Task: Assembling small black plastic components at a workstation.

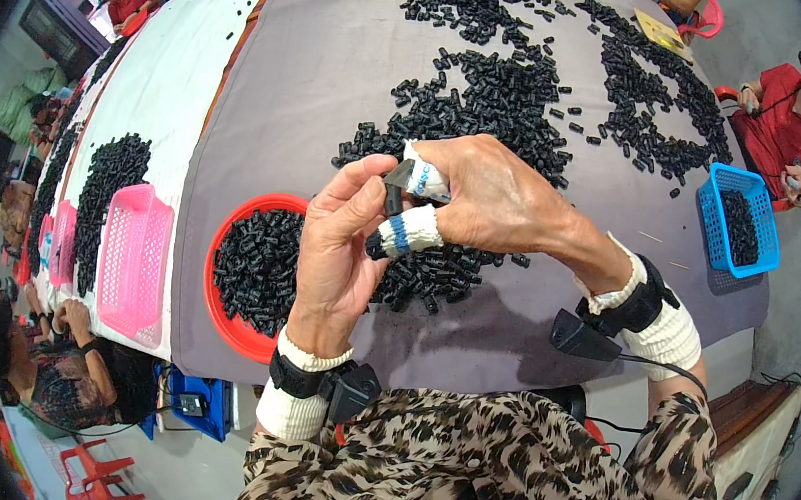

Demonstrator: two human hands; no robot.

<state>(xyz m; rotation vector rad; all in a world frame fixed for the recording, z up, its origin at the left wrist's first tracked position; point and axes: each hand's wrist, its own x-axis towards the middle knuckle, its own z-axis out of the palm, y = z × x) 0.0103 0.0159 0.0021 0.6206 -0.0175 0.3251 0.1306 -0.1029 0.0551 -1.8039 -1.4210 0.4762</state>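
Note:
My left hand [337,243] is closed, pinching a small black cylindrical piece [393,200] between thumb and fingers. Coming in from the right, my right hand [508,193] has white wrapping with blue marks on its thumb and index finger. Those wrapped fingers grip a small dark grey, blade-like tool [399,173] against the upper end of the piece. How far the tool touches it is partly hidden by the fingers. Both hands are above the grey cloth, in front of a large heap of similar black pieces [496,103].
A red round basin [210,273] full of black pieces stands beside my left hand. Pink baskets [134,264] are further left; a blue basket [741,225] with pieces sits at the right edge. A person in red [790,127] works there; another person [63,350] sits at left.

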